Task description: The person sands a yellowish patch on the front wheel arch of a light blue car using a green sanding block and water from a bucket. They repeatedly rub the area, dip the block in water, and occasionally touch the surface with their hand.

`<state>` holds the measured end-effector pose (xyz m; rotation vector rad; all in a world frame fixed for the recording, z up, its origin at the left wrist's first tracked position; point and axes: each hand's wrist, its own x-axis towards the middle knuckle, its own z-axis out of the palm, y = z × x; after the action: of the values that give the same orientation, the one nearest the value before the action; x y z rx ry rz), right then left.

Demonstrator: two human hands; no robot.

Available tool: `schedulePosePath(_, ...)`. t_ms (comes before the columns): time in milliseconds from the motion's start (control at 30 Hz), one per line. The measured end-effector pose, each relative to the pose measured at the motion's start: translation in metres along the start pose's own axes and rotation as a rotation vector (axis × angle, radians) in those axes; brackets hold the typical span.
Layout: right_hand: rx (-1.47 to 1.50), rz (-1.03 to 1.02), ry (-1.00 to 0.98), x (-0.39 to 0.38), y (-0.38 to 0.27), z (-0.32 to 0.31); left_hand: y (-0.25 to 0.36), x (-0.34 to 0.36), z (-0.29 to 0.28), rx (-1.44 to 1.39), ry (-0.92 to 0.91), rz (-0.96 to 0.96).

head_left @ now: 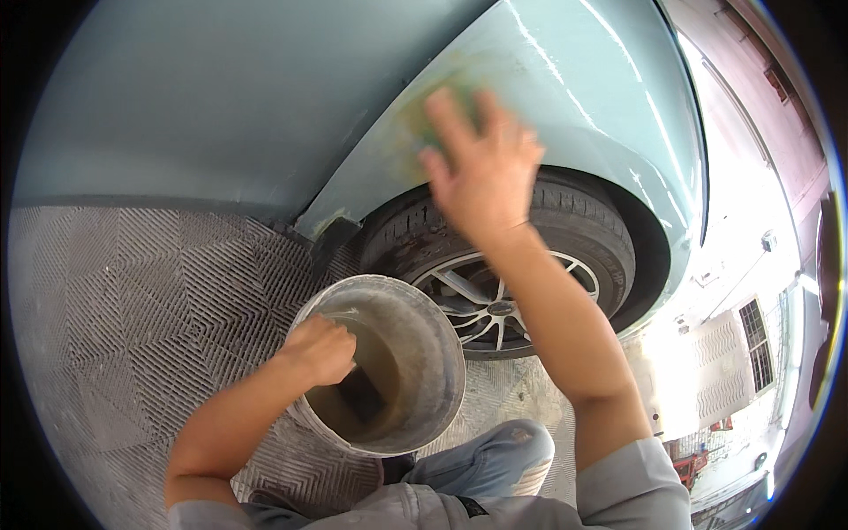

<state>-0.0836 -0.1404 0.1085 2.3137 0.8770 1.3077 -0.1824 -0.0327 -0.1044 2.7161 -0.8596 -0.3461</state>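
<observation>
My right hand (490, 172), blurred by motion, lies over the light blue-green front fender (565, 115) of a car, above the wheel arch. Its fingers are stretched and spread on a stained patch (411, 124) of yellow-brown and green. Whether anything thin lies under the palm is hidden. My left hand (322, 349) is closed in a fist inside the rim of a grey-white bucket (433, 353). Below the fist a dark rectangular block (360, 395) reaches into the cloudy brownish water (382, 358) and seems gripped by it.
Beside the bucket stands the car's tyre (609, 238) with a silver spoked rim (499, 307). The car door (194, 97) fills the upper left. Ridged grey floor (132, 300) spreads on the left. My bent knee (521, 442) is close to the bucket. A pale ribbed panel (707, 375) stands far right.
</observation>
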Motion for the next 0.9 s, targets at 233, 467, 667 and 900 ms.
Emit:
schedulePosePath(233,0.081,-0.052,-0.152,-0.014,0.001,-0.005,-0.004,-0.002,0.006,0.005,0.206,0.08)
schedulePosePath(467,0.081,0.087,0.199,-0.007,0.015,0.016,-0.001,0.003,0.002,-0.03,-0.008,-0.01)
schedulePosePath(667,0.44,-0.022,-0.298,-0.142,-0.015,0.043,0.003,-0.011,-0.017,-0.074,0.057,0.065)
schedulePosePath(900,1.058,-0.105,-1.39,-0.224,-0.055,0.05,0.003,-0.016,-0.034,-0.26,-0.096,0.131)
